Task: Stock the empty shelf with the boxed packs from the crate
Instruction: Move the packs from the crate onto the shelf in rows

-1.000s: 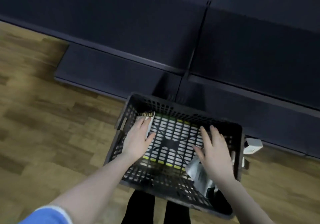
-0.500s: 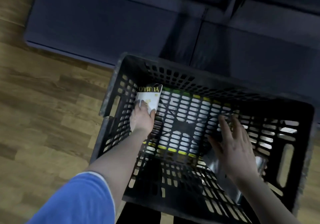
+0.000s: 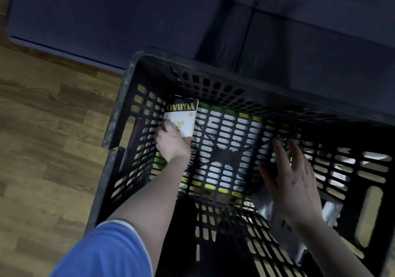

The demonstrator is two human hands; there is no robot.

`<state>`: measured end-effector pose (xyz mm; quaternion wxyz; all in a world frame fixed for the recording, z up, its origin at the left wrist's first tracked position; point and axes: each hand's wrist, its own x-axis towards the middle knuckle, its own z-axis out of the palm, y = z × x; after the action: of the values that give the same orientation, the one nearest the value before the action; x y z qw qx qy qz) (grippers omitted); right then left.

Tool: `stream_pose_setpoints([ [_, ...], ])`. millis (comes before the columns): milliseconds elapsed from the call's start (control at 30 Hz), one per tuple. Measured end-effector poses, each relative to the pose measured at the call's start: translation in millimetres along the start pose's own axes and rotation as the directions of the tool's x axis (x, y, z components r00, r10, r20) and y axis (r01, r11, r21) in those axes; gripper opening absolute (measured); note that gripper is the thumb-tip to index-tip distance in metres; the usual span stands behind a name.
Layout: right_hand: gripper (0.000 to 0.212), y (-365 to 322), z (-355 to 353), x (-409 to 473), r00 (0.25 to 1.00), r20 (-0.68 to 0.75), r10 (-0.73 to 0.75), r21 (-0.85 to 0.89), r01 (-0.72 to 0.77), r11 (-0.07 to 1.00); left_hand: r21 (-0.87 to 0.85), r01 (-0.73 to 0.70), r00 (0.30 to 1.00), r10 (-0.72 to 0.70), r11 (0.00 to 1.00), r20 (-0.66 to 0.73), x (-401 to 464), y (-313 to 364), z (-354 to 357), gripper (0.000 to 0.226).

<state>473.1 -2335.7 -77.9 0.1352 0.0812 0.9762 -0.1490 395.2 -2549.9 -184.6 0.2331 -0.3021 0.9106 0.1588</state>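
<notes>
While the crate (image 3: 119, 114) is standing on the floor just in front of the dark shelf (image 3: 106, 15), the person is reaching into it with both hands. As far as the view is showing, the crate is almost empty: only two packs are visible inside, so I am judging that the job is near its end. The part of the shelf in view is showing no packs, so how much is already stocked I cannot tell.

The left hand (image 3: 173, 142) is gripping a white pack (image 3: 183, 118) at the far left corner of the crate, with the fingers (image 3: 165, 125) curled around its near end. This pack is lying with its long axis running from the person toward the shelf, and its black band with yellow letters is pointing to the shelf side, so the print is reading upside down from here.

The right hand (image 3: 295, 182) is hovering over a silver pack (image 3: 267, 208) at the near right corner of the crate; its fingers are straight and a little spread, not yet closing. The direction of the silver pack I cannot tell, because the hand is covering most of it.
</notes>
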Motion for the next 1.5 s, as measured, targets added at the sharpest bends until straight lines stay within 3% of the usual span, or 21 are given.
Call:
stream_pose_setpoints([
  [133,0.066,5.9,1.1,2.0,1.0,0.013,-0.001,-0.003,0.001,1.0,-0.12,-0.07,0.992,0.056,0.99,-0.116,-11.1,-4.7,21.9,0.072],
  [200,0.066,11.9,0.8,1.7,1.0,0.022,0.001,-0.006,0.0,1.0,-0.23,-0.056,0.984,0.015,0.971,-0.179,-14.0,-5.9,25.2,0.066],
  [433,0.064,29.5,-2.1,-3.8,0.999,0.046,0.013,-0.012,-0.012,1.0,-0.124,0.19,0.982,-0.185,0.974,0.047,2.7,-5.4,1.0,0.073],
  [533,0.066,29.2,-2.6,-10.9,0.998,0.064,0.024,-0.001,-0.024,1.0,-0.115,0.17,0.984,-0.161,0.979,0.08,-2.9,-3.8,2.8,0.083],
  [733,0.068,34.9,0.0,-12.2,0.991,0.127,0.041,-0.026,-0.038,0.999,-0.375,0.109,0.984,-0.047,0.921,0.17,-4.5,3.2,21.2,0.074],
  [833,0.069,42.4,1.0,-9.0,0.983,0.177,0.04,-0.057,-0.03,0.998,-0.378,0.09,0.978,-0.011,0.921,0.207,-6.3,-0.1,19.2,0.089],
  [933,0.067,45.7,-3.4,-6.5,0.976,0.214,0.038,-0.083,-0.021,0.996,-0.155,-0.041,0.971,0.077,0.987,0.228,-12.9,-3.9,6.2,0.09],
  [1033,0.065,40.5,-17.8,-7.5,0.982,0.191,-0.008,-0.084,0.024,0.996,0.023,-0.215,0.943,0.201,0.976,0.266,-32.7,-3.5,-21.8,0.085],
  [1200,0.064,22.2,-67.1,-11.2,0.977,0.16,-0.144,-0.056,0.155,0.986,0.14,-0.477,0.861,0.43,0.868,0.272,-76.0,12.5,-86.9,0.066],
  [1500,0.071,2.5,-185.4,-27.9,0.961,0.106,-0.254,-0.031,0.259,0.965,0.215,-0.683,0.731,0.651,0.698,0.206,-156.1,71.0,-206.1,0.058],
])
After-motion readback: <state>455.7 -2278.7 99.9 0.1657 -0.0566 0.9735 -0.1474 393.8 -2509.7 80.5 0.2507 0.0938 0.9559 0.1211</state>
